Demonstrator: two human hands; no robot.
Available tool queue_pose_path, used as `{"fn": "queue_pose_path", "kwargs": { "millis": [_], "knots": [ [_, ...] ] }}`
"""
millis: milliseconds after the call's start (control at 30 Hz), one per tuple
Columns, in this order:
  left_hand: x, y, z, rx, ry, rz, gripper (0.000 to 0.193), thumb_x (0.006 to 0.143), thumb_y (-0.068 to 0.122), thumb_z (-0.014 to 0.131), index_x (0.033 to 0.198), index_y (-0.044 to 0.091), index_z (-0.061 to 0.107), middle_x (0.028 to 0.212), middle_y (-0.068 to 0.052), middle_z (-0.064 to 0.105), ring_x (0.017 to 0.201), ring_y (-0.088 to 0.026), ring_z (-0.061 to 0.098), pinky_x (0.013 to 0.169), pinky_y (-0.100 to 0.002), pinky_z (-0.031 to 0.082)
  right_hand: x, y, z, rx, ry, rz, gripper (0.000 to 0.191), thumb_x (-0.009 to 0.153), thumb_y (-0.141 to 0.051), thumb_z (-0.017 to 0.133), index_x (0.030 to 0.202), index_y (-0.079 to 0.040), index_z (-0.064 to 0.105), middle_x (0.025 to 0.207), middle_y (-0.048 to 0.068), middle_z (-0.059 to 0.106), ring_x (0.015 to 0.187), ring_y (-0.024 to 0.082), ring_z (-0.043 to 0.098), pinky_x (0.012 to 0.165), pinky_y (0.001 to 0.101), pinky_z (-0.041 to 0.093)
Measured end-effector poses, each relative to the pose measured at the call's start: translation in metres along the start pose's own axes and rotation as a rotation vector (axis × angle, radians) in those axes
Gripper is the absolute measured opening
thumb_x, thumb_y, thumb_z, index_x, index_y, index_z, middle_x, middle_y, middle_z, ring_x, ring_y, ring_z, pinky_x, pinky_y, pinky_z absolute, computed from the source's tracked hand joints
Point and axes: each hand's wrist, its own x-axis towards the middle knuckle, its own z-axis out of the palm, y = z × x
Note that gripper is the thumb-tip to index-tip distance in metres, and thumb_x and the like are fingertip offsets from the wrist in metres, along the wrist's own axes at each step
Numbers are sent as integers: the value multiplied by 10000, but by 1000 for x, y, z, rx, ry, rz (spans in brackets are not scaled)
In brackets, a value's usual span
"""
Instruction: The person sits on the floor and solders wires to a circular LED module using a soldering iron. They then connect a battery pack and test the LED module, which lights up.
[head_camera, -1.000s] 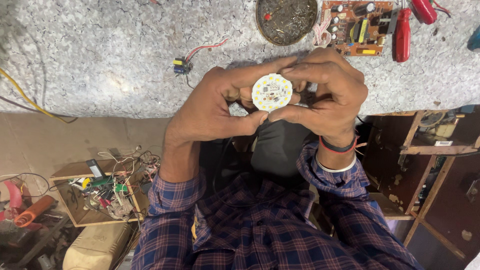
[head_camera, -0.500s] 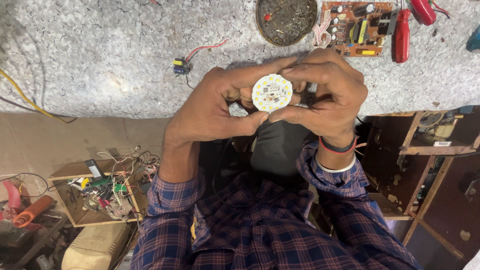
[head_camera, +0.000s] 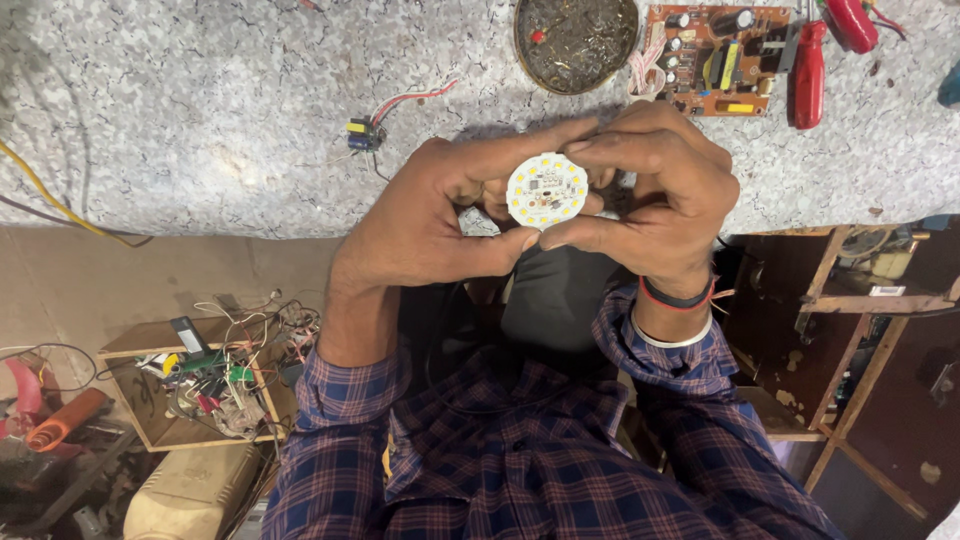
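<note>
Round white LED board (head_camera: 546, 189) — pinched at its rim between left hand (head_camera: 430, 215) and right hand (head_camera: 655, 195) — held above the speckled stone bench's (head_camera: 200, 120) near edge.

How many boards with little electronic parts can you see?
2: a round white LED board held between both hands, and a brown circuit board on the stone bench. Others may hide in the wire-filled box.

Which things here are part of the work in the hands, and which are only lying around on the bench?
In hand:
round white LED disc
left hand
right hand

Lying about:
round metal dish
brown circuit board
red-handled tool
small part with red wires
speckled benchtop
</note>
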Motion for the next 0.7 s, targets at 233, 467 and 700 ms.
{"fn": "queue_pose_path", "kwargs": {
  "millis": [233,467,700],
  "knots": [
    [4,1,9,-60,173,-8,674,968,6,658,1591,74,410,1384,-26,588,1122,-46,619,893,-183,548,-4,1,-1,-1,0,105,536,844,-206,971,1261,-3,702,1016,85,675,791,84,664,652,210,506],
    [13,6,57,209,582,-36,442,949,77,498,1374,-9,583,1307,-85,662,806,-121,596,807,-276,581,2,-11,3,-89,8,111,534,900,-119,903,1369,-37,661,816,35,635,714,167,635,631,290,494],
    [9,-26,45,1009,557,283,253,1075,88,634,1282,-41,702,1214,-225,723,1121,-366,702,975,-443,555,-60,-74,-16,-203,182,72,507,922,-199,784,1378,-56,615,1003,117,699,708,220,657,672,376,574]
  ]
}}
